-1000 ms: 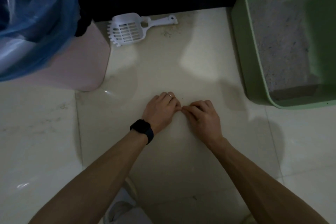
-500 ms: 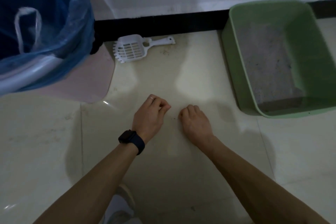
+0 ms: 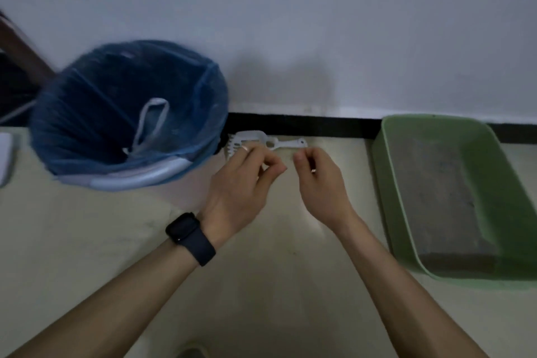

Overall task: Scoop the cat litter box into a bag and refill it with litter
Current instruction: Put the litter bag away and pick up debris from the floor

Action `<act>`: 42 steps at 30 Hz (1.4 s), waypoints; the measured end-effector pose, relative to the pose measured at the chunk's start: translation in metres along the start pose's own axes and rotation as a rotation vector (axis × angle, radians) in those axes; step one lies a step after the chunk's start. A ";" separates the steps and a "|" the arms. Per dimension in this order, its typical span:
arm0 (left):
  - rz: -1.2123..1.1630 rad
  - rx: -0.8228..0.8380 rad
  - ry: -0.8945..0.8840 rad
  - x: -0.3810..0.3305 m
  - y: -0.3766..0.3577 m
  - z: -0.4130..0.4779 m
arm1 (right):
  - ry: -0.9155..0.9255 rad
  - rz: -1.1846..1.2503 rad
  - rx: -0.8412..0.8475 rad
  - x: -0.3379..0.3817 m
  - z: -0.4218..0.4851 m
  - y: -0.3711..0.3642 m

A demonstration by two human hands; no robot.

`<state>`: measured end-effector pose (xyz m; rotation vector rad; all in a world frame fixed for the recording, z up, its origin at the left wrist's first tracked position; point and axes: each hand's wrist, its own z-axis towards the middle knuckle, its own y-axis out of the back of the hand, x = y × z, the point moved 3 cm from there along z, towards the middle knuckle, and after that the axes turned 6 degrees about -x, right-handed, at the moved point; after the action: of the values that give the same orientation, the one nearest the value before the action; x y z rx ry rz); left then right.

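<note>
A green litter box (image 3: 388,183) holding grey litter (image 3: 444,189) stands on the floor at the right, against the wall. A white slotted scoop (image 3: 289,143) lies by the black skirting, its head partly hidden behind my left hand (image 3: 244,186). That hand wears a dark watch and a ring, and its fingertips are pinched together just in front of the scoop. My right hand (image 3: 319,186) hovers beside it, fingers curled in, with a small gap between the two hands. Nothing visible is held in either. A bin lined with a blue bag (image 3: 96,113) stands at the left.
A white strap loop (image 3: 151,122) hangs inside the blue bag. The white wall and black skirting (image 3: 305,123) run behind everything. Pale floor tiles (image 3: 276,285) lie under my forearms. A dark slanted object (image 3: 17,46) shows at the far left edge.
Both hands have lifted off the floor tile and moved forward toward the scoop, slightly apart. The view has tilted up, showing the whole bin and more wall.
</note>
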<state>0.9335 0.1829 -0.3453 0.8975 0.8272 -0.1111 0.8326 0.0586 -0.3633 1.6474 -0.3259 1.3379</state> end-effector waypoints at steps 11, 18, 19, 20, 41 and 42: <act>0.567 0.050 0.133 0.084 0.173 0.083 | 0.512 -0.299 0.307 0.166 0.056 -0.080; 0.668 0.257 0.306 0.109 0.190 0.064 | 0.545 -0.552 0.518 0.171 0.059 -0.116; 0.659 0.281 0.302 0.109 0.188 0.064 | 0.536 -0.515 0.511 0.170 0.058 -0.115; 0.657 0.281 0.285 0.106 0.187 0.064 | 0.544 -0.497 0.492 0.170 0.056 -0.112; 0.298 0.027 -0.337 -0.022 0.012 0.003 | -0.045 -0.205 -0.001 -0.033 0.005 0.018; 0.273 0.101 -0.306 -0.018 -0.015 -0.017 | -0.105 -0.269 0.045 -0.063 -0.012 0.019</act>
<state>0.9047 0.1807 -0.3487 1.0500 0.4134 -0.0498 0.7887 0.0365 -0.4091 1.7348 -0.1295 1.0667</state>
